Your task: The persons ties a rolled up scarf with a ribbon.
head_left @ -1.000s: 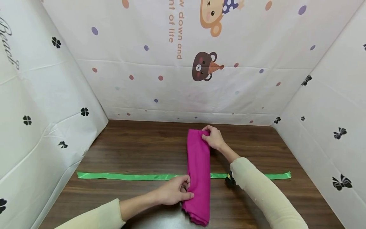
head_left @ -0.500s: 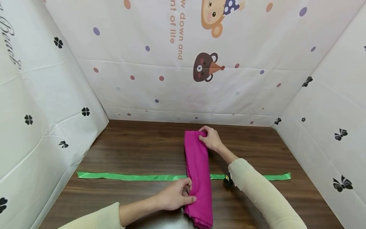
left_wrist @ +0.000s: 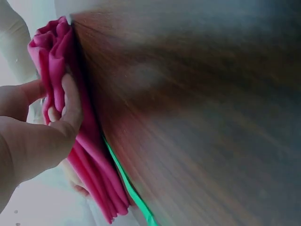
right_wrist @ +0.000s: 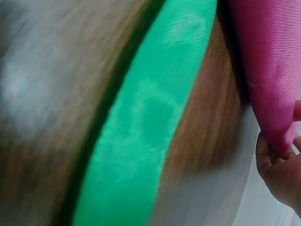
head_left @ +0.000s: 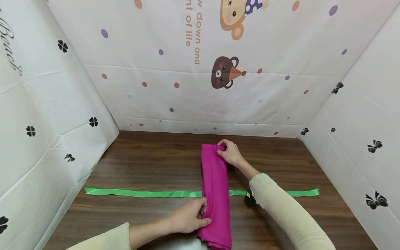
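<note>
A folded magenta cloth (head_left: 215, 194) forms a long narrow bundle across the green ribbon (head_left: 143, 193), which runs left to right under it. My left hand (head_left: 189, 215) grips the bundle's left side near its front end, thumb on top. In the left wrist view the layered folds of the cloth (left_wrist: 94, 146) show between thumb and fingers. At the far end, my right hand (head_left: 229, 151) pinches the cloth's right corner. The right wrist view has the fingertips of the right hand (right_wrist: 282, 165) at the cloth's tip, with the ribbon (right_wrist: 146, 113) close by.
The dark wood table (head_left: 156, 156) is bordered by a white printed sheet (head_left: 150, 69) at the back and similar sheets on both sides. A black wrist camera (head_left: 249, 198) hangs under the right sleeve, over the ribbon.
Both hands keep their hold on the cloth. Its far end has shifted slightly left and nearer, and the right hand has moved with it.
</note>
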